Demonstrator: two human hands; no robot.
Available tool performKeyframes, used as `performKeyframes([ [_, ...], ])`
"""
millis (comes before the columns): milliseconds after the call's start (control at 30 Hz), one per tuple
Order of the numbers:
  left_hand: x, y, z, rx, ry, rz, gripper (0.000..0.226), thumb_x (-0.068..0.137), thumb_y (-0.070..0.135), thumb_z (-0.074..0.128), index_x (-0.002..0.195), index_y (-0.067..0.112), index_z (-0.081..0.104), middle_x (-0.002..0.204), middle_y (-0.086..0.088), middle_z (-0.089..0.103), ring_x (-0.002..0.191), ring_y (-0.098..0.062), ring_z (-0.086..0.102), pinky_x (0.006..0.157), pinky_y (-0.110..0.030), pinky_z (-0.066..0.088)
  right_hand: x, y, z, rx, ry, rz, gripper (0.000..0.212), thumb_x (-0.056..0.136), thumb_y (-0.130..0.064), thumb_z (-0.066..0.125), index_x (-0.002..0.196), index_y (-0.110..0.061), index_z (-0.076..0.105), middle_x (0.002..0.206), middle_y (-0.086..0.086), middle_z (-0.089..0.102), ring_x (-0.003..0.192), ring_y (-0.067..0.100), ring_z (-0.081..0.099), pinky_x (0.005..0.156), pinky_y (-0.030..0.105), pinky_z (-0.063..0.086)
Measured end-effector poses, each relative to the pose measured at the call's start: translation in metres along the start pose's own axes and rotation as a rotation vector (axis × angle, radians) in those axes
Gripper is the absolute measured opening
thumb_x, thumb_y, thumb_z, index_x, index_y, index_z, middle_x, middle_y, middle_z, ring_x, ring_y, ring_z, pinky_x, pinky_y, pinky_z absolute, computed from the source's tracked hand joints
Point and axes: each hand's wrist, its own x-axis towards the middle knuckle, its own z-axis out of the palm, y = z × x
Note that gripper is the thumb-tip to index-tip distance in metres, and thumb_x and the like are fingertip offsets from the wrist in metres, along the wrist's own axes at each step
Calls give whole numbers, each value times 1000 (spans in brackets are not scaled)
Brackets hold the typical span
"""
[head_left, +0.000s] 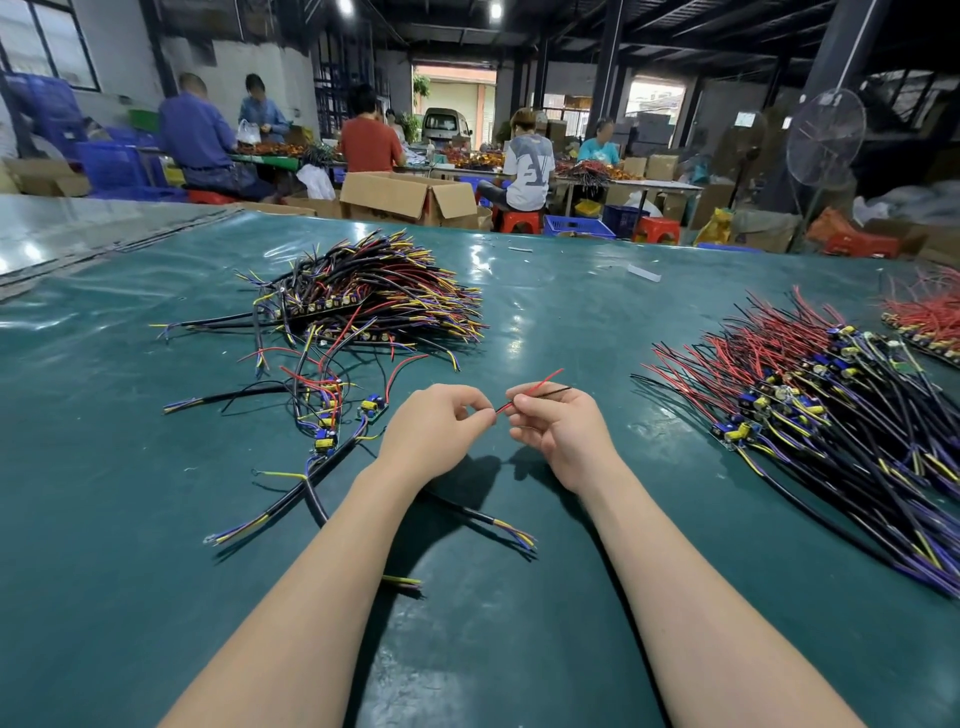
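The counter is covered with a smooth, glossy dark-green sheet that wrinkles slightly and mirrors the ceiling lamps. Left of centre on it lies a bristly heap of wires, thin black, red, yellow and purple strands fanning outward. Nearer, a few small circuit boards with blue and yellow parts trail thicker black cables across the sheet.

The left hand is held just above the counter, fingers curled in, thumb and forefinger pinching the near end of a thin red wire. The right hand faces it, close by. Its fingers are curled too, and they pinch the same red wire together with a thin black wire. Both strands poke up and to the right, in the air between the two heaps.

Right of the hands lies a long, dense bundle of boards and wires, and a smaller red heap lies at the right edge.

Beyond the counter, people sit at tables in a dim workshop among cardboard boxes, blue crates and a standing fan.
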Motion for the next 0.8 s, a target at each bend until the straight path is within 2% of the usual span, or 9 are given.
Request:
performKeyframes([
  [233,-1,2,1,58,4,11,17,87,31,58,71,35,58,51,11,45,54,-5,39,49,-24,26,0,2,4,-169,161,-97,32,79,17,42,63,-7,54,59,7,52,38,3,50,40,17,46],
  [367,-1,1,0,39,7,11,17,87,30,59,70,34,60,49,10,44,52,-5,39,49,-24,26,1,-4,-3,-6,178,-60,33,77,18,43,61,-9,54,51,-2,59,43,6,55,41,16,45],
  [467,0,1,0,35,4,4,16,87,29,59,72,31,63,48,11,44,51,-5,39,49,-24,28,5,-8,-13,160,382,-81,34,82,16,38,64,-9,52,51,0,59,41,6,55,43,16,47],
  [500,0,0,0,43,1,4,16,87,29,58,72,32,63,48,12,44,52,-4,40,49,-23,28,6,-8,-17,63,484,-124,34,82,15,37,64,-10,53,56,2,57,45,9,55,46,18,48],
  [567,0,0,0,66,-5,10,13,86,29,58,76,30,67,48,13,46,52,-4,42,50,-22,30,6,-8,-20,-364,646,-279,31,80,9,42,68,-12,60,69,4,59,63,17,54,63,26,47],
  [600,0,0,0,78,-7,15,12,86,29,59,80,28,69,49,14,47,52,-3,43,50,-22,31,4,-8,-16,-563,623,-391,29,79,7,45,72,-11,66,77,4,62,74,19,54,72,28,43],
  [667,1,0,-1,99,-10,25,12,86,30,60,84,27,71,51,15,47,52,-3,44,49,-22,31,-1,-8,-5,-830,347,-527,25,79,4,50,80,-7,72,86,2,65,86,18,52,79,26,37],
  [733,0,0,-3,129,-4,32,13,86,31,60,87,26,72,51,14,47,54,-8,44,49,-23,30,-2,-5,4,-1078,17,-460,21,82,-3,53,86,-8,73,91,6,69,89,21,55,80,27,40],
  [800,0,-1,-7,183,-3,33,13,85,33,60,87,27,72,52,13,47,60,-16,47,53,-25,32,-3,1,5,-1277,-143,-366,20,85,-12,54,94,-12,72,90,5,70,88,23,57,79,31,46],
])
